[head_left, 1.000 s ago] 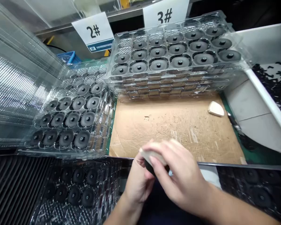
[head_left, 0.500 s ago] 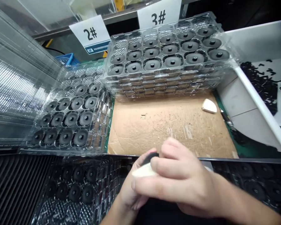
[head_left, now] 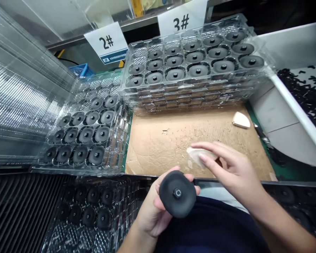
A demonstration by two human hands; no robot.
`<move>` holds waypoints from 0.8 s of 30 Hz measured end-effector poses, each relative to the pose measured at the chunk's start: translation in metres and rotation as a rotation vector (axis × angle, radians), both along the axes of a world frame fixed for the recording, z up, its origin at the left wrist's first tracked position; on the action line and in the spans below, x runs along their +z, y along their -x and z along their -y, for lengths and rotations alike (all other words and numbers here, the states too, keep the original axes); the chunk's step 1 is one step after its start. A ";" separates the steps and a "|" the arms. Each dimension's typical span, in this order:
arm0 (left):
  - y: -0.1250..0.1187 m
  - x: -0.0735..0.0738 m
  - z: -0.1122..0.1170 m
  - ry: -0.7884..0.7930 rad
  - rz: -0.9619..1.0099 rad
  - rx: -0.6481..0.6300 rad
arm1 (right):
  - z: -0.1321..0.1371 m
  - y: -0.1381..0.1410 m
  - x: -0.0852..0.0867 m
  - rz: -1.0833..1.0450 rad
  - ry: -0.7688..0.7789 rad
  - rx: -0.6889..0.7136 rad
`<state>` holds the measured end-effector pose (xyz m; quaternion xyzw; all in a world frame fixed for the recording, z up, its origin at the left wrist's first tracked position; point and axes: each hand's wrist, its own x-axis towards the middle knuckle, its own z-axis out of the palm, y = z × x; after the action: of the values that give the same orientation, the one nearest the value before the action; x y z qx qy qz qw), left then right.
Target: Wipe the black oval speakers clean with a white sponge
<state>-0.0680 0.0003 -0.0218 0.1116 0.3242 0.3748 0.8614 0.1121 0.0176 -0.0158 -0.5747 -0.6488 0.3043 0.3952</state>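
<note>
My left hand grips a dark, rounded disc with a small raised hub at its centre, its face turned up towards me. The fingers wrap behind the disc and show at its edges. To the right, over the cardboard, my right hand pinches a white, wedge-like pad between thumb and fingers. The pad is apart from the disc. Another white pad lies at the right of the cardboard.
Stacked clear plastic trays of similar discs stand behind the cardboard. More disc-filled trays stand at the left, with others below the table edge. A white bin at the right holds small black pieces. A dark-handled tool lies beside it.
My right hand has moved away from the disc, up and to the right, with the white pad. The disc in my left hand now shows its face. The view has shifted slightly.
</note>
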 end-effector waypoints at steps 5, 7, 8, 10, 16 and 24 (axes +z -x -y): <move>0.005 -0.011 -0.002 0.020 0.015 0.065 | 0.047 0.003 -0.055 -0.150 0.334 0.103; 0.005 -0.014 -0.003 0.032 0.012 0.062 | 0.056 0.003 -0.061 -0.145 0.373 0.070; 0.004 -0.015 -0.004 0.032 0.016 0.055 | 0.056 0.002 -0.058 -0.130 0.366 0.019; 0.001 -0.014 -0.005 0.020 0.019 0.049 | 0.048 0.001 -0.041 -0.098 0.287 -0.115; -0.003 -0.010 -0.006 -0.038 -0.086 0.091 | 0.022 0.032 0.025 0.026 -0.285 -0.014; 0.000 -0.011 -0.001 -0.022 -0.207 0.151 | 0.004 0.052 0.025 0.077 -0.228 0.179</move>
<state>-0.0677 0.0014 -0.0323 0.1343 0.4149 0.4285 0.7913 0.0597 0.0133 0.0094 -0.4770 -0.7427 0.2403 0.4040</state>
